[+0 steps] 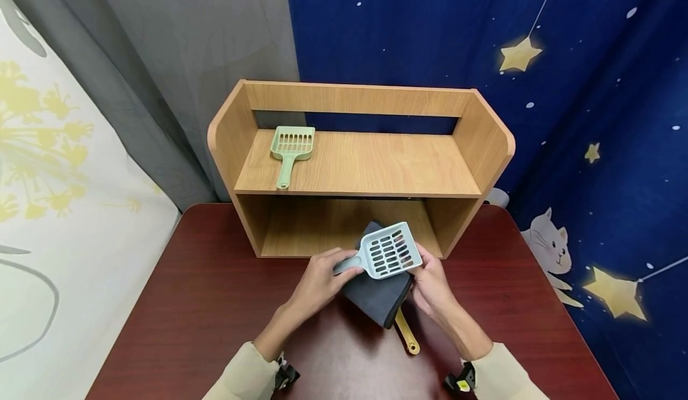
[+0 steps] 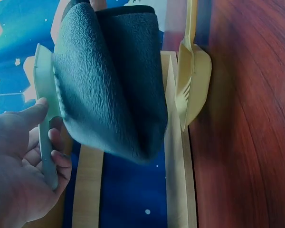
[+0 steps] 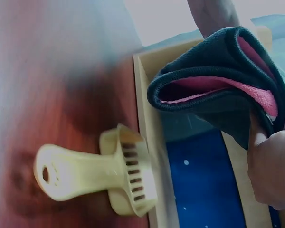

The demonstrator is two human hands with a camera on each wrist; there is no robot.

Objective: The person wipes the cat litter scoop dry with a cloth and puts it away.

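Note:
A light blue slotted litter scoop (image 1: 388,252) is held by its handle in my left hand (image 1: 322,274), thumb on one side and fingers curled round the other. My right hand (image 1: 430,280) grips a folded dark grey cloth (image 1: 376,298) with a pink inner side, seen in the right wrist view. The cloth lies under and against the scoop's head. Below the hands a yellow litter scoop (image 3: 85,173) rests on the table, its head mostly hidden by the cloth in the head view.
A wooden two-tier shelf (image 1: 357,164) stands at the back of the dark red table (image 1: 226,316). On its upper board, at the left, lies a green litter scoop (image 1: 292,143). Grey and blue curtains hang behind.

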